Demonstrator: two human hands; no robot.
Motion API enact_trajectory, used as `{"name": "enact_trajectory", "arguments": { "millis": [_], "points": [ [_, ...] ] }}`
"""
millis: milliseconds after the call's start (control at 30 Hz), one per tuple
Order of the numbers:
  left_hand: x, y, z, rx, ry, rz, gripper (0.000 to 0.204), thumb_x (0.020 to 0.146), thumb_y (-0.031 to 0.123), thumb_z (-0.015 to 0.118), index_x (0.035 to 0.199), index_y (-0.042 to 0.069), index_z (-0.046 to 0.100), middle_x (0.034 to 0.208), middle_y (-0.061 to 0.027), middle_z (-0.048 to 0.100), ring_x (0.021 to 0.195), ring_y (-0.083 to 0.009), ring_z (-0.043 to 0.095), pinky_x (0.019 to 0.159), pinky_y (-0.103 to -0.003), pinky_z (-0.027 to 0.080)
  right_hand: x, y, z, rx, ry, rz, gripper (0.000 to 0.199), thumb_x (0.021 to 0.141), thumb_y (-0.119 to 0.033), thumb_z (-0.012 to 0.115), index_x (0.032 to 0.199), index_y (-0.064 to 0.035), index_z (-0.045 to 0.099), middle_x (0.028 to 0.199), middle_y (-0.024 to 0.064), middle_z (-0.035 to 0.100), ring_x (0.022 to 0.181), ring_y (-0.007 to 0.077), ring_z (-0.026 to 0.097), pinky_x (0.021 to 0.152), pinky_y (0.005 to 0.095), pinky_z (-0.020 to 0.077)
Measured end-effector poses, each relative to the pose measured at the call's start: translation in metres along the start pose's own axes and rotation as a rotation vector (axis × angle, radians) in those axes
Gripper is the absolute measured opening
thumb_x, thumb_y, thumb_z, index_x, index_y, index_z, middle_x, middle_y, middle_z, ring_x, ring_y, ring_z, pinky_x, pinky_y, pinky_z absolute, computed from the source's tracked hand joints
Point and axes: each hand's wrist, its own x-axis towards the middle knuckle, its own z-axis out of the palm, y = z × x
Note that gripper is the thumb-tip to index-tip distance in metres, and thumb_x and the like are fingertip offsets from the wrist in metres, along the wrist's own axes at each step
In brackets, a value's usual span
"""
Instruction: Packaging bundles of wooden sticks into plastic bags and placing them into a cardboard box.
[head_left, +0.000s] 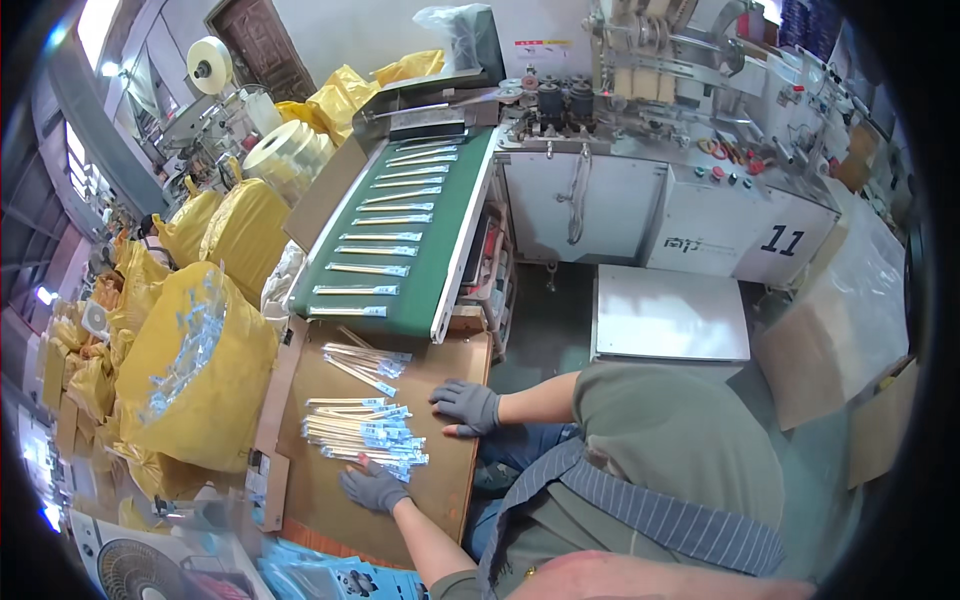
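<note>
On the brown tabletop (330,500) lies a loose pile of wrapped chopsticks (365,430), pale wood with blue-and-white printed ends. A smaller loose group of the same wrapped chopsticks (362,362) rests just beyond it, below the belt's end. My left hand (376,488), in a grey glove with bare fingertips, is at the pile's near edge, fingers apart, fingertips touching or almost touching the chopsticks. My right hand (468,407), gloved alike, lies to the right of the pile with its fingers stretched toward the blue ends. Nothing shows in either hand.
A green conveyor belt (340,255) carries a row of wrapped chopsticks toward the table. Left stands a big yellow bag (200,370) holding blue-and-white wrapped pieces. Blue plastic packaging (335,572) and a fan (150,570) are at the lower left. A white machine (740,225) stands behind.
</note>
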Motion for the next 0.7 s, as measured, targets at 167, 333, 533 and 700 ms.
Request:
{"name": "enact_trajectory", "arguments": {
  "millis": [167, 333, 533, 700],
  "points": [
    [0.0, 0.004, -0.002, -0.007, 0.001, 0.002, 0.064, 0.091, 0.052, 0.045, 0.113, -0.005, 0.06, 0.125, -0.024, 0.054, 0.119, -0.0369, 0.048, 0.102, -0.046, 0.033, 0.001, -0.002, -0.002, -0.014, -0.01, 0.003, 0.042, 0.082, -0.04, 0.057, 0.105, -0.0048, 0.055, 0.118, 0.0174, 0.053, 0.112, 0.0349, 0.049, 0.101, 0.0465, 0.0353],
    [-0.001, 0.007, -0.006, -0.029, -0.009, -0.007, 0.062, 0.091, 0.051, 0.047, 0.113, -0.006, 0.06, 0.125, -0.0245, 0.054, 0.119, -0.037, 0.048, 0.102, -0.046, 0.033, 0.001, -0.001, -0.002, -0.013, -0.013, 0.009, 0.043, 0.081, -0.04, 0.057, 0.106, -0.0047, 0.054, 0.118, 0.0179, 0.052, 0.113, 0.0353, 0.049, 0.102, 0.0474, 0.0343],
    [-0.002, 0.004, -0.007, -0.027, -0.02, 0.001, 0.061, 0.091, 0.05, 0.048, 0.114, -0.005, 0.059, 0.124, -0.0248, 0.054, 0.118, -0.0372, 0.048, 0.102, -0.046, 0.033, 0.0, -0.003, -0.001, -0.008, -0.012, 0.008, 0.043, 0.081, -0.04, 0.057, 0.106, -0.0051, 0.054, 0.117, 0.0176, 0.052, 0.111, 0.0353, 0.049, 0.101, 0.0475, 0.0351],
    [-0.003, 0.006, -0.01, 0.035, 0.023, 0.027, 0.063, 0.091, 0.053, 0.045, 0.112, -0.004, 0.061, 0.12, -0.0242, 0.056, 0.114, -0.0378, 0.05, 0.099, -0.045, 0.036, 0.002, -0.007, -0.009, -0.001, 0.0, 0.001, 0.043, 0.08, -0.04, 0.058, 0.105, -0.0046, 0.053, 0.116, 0.0179, 0.052, 0.111, 0.0357, 0.049, 0.099, 0.0466, 0.037]
  ]
}}
